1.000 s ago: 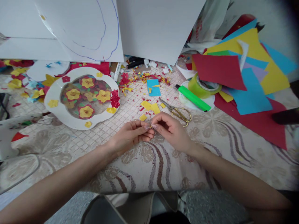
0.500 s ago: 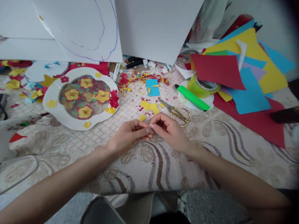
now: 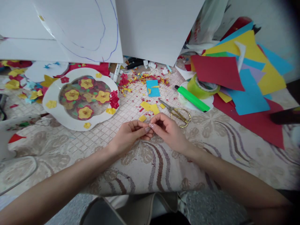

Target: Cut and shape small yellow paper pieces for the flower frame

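My left hand and my right hand meet at the fingertips over the patterned cloth. Both are closed in a pinch on one tiny piece, too small to name now, though it showed yellow earlier. Just beyond the fingers lie yellow paper scraps and gold-handled scissors. To the left rests a white ring-shaped frame filled with yellow and red paper flowers.
A green marker and a roll of yellow-green tape lie at the back right. Coloured paper sheets pile up at the right. Large white boards lean over the back. Confetti scraps and a blue square litter the middle.
Both hands have stayed together, with only slight finger shifts. The small yellow bit between the fingertips no longer shows.
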`<state>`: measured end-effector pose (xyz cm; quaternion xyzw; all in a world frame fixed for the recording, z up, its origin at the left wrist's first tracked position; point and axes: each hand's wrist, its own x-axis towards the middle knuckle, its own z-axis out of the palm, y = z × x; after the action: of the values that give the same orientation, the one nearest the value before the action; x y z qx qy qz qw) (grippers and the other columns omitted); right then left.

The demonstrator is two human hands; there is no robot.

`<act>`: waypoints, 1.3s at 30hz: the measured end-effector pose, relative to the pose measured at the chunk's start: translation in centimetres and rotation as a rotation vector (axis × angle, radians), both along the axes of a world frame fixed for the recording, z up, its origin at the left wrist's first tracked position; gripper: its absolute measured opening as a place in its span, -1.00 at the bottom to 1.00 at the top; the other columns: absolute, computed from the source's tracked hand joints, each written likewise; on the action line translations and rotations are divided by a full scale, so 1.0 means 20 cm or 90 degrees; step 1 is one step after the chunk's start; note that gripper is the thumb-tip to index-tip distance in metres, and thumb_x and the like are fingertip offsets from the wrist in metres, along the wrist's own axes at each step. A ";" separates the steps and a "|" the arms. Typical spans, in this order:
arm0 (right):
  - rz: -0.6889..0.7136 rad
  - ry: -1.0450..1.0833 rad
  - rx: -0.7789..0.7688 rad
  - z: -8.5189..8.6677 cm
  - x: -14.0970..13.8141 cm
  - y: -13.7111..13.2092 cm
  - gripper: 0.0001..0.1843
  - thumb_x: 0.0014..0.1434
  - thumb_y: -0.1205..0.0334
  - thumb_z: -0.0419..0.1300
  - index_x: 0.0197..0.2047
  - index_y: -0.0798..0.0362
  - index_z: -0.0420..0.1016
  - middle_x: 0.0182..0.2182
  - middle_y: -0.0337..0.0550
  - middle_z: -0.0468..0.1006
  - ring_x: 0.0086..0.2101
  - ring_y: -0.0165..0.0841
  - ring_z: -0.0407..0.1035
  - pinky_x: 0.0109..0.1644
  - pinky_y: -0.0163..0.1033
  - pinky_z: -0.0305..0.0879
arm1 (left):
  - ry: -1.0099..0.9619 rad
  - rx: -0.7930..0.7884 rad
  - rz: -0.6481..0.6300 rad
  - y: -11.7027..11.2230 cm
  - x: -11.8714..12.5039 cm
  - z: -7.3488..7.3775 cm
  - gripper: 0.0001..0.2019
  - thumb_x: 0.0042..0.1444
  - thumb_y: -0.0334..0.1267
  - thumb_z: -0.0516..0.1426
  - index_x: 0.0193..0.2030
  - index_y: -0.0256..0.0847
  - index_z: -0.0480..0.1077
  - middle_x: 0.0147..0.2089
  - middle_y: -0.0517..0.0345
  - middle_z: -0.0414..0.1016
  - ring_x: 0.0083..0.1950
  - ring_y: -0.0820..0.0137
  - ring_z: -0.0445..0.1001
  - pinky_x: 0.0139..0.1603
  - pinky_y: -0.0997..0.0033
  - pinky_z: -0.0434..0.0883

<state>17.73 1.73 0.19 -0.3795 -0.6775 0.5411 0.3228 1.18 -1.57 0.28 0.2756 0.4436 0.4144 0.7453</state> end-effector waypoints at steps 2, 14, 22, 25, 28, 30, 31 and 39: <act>-0.002 0.012 -0.007 0.00 0.00 0.00 -0.96 0.25 0.33 0.09 -0.28 0.09 0.30 -0.39 -0.25 0.38 -0.39 -0.45 0.33 -0.32 -0.36 0.30 | -0.003 0.001 -0.001 0.00 0.00 0.00 -0.83 -0.03 -0.30 0.27 -0.34 -0.36 0.44 -0.41 0.11 0.53 -0.36 0.50 0.49 -0.28 0.52 0.42; 0.026 0.032 -0.054 0.01 0.01 0.02 -0.86 0.25 0.21 0.14 -0.30 0.09 0.34 -0.41 -0.24 0.40 -0.38 -0.45 0.34 -0.32 -0.35 0.31 | 0.064 0.042 -0.015 0.00 -0.01 0.01 -0.81 -0.01 -0.26 0.26 -0.32 -0.35 0.43 -0.39 0.10 0.53 -0.35 0.48 0.48 -0.27 0.47 0.43; 0.023 0.014 -0.031 0.00 0.02 0.02 -0.88 0.27 0.26 0.11 -0.31 0.10 0.34 -0.43 -0.25 0.36 -0.40 -0.46 0.29 -0.34 -0.37 0.26 | 0.036 0.016 -0.022 0.00 -0.01 0.01 -0.80 -0.02 -0.27 0.26 -0.31 -0.36 0.42 -0.38 0.10 0.53 -0.35 0.49 0.49 -0.27 0.50 0.43; 0.010 0.045 -0.022 -0.01 0.03 0.02 -0.92 0.26 0.25 0.13 -0.25 0.08 0.33 -0.37 -0.23 0.38 -0.36 -0.45 0.32 -0.32 -0.36 0.29 | 0.016 -0.001 -0.018 0.00 -0.01 0.02 -0.82 -0.02 -0.28 0.27 -0.33 -0.35 0.42 -0.39 0.11 0.53 -0.35 0.50 0.49 -0.28 0.51 0.43; 0.023 0.060 0.000 -0.02 0.03 0.02 -0.93 0.24 0.28 0.15 -0.23 0.07 0.32 -0.32 -0.22 0.39 -0.32 -0.43 0.34 -0.27 -0.34 0.31 | 0.016 -0.008 -0.017 0.00 -0.01 0.02 -0.82 -0.02 -0.29 0.27 -0.32 -0.35 0.44 -0.38 0.11 0.54 -0.35 0.50 0.49 -0.27 0.51 0.43; 0.038 0.046 0.013 -0.02 0.03 0.02 -0.96 0.24 0.30 0.14 -0.24 0.07 0.32 -0.33 -0.22 0.39 -0.32 -0.43 0.34 -0.26 -0.32 0.31 | 0.017 -0.010 -0.018 0.00 -0.01 0.02 -0.82 -0.03 -0.29 0.27 -0.32 -0.35 0.44 -0.38 0.10 0.54 -0.35 0.50 0.49 -0.26 0.50 0.44; 0.043 0.039 0.019 -0.02 0.04 0.03 -0.97 0.24 0.31 0.13 -0.24 0.07 0.32 -0.34 -0.22 0.40 -0.33 -0.42 0.34 -0.25 -0.32 0.31 | 0.017 -0.010 -0.019 0.00 -0.01 0.01 -0.82 -0.03 -0.29 0.27 -0.32 -0.35 0.44 -0.38 0.10 0.54 -0.35 0.50 0.49 -0.26 0.49 0.44; 0.040 0.003 0.054 0.00 0.03 0.03 -0.97 0.24 0.36 0.11 -0.26 0.06 0.32 -0.35 -0.24 0.38 -0.35 -0.44 0.30 -0.29 -0.34 0.26 | -0.026 -0.040 -0.007 0.01 -0.01 0.02 -0.82 -0.02 -0.27 0.27 -0.34 -0.34 0.43 -0.37 0.09 0.56 -0.35 0.49 0.51 -0.27 0.51 0.44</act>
<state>18.40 2.25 0.15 -0.3429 -0.7108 0.5225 0.3229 0.89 -1.44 0.59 0.2456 0.4401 0.4017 0.7646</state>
